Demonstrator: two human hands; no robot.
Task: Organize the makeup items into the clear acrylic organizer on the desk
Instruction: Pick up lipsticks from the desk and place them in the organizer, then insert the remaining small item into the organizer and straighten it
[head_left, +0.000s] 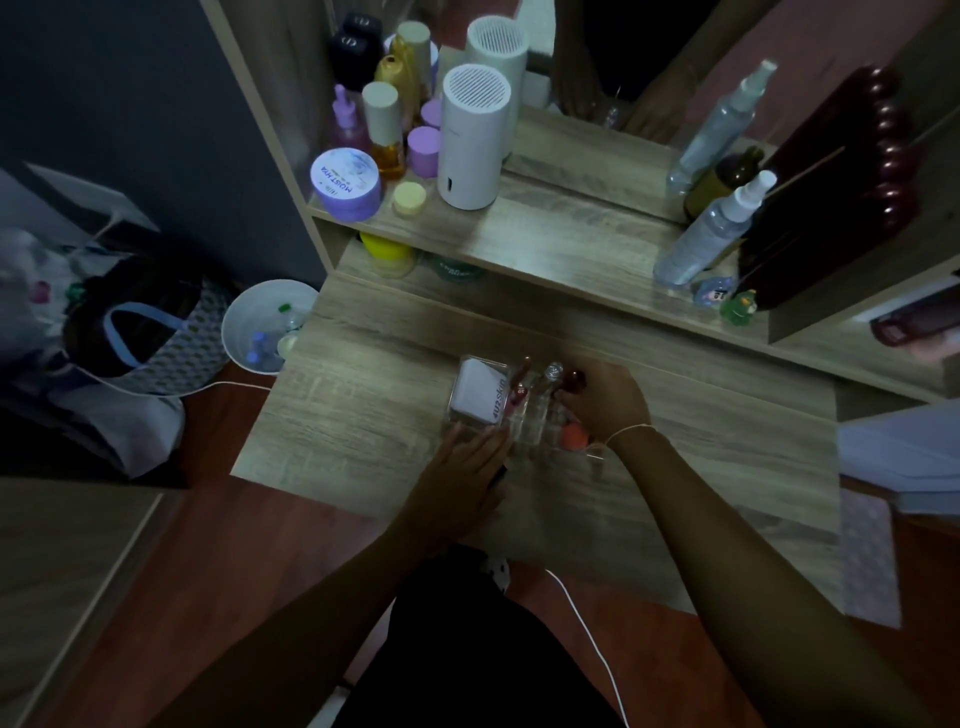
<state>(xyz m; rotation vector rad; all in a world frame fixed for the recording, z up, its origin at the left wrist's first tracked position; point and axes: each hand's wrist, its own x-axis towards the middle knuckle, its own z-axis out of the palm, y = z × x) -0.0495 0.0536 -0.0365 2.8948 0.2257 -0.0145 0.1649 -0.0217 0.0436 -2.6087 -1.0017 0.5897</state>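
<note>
On the bench (363, 395), right hand (602, 400) pinches a dark-capped tube (574, 379) over the organizer (524, 415); left hand (457, 467), grip spread, steadies it; next, seat it upright.

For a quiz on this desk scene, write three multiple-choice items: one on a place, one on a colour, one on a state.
1. Where in the clear acrylic organizer does the white square box marked 4U2Skin sit?
A. left end
B. right end
C. outside it

2. What colour is the round sponge inside the organizer?
A. blue
B. orange
C. black

3. What is the right hand doing?
A. resting on the floor
B. lifting the tall white cylindrical device
C. reaching into the organizer

Answers: 1 A, the box fills the left compartment; 2 B, it shows orange through the wall; 3 C, its fingers are among the upright tubes.
</note>
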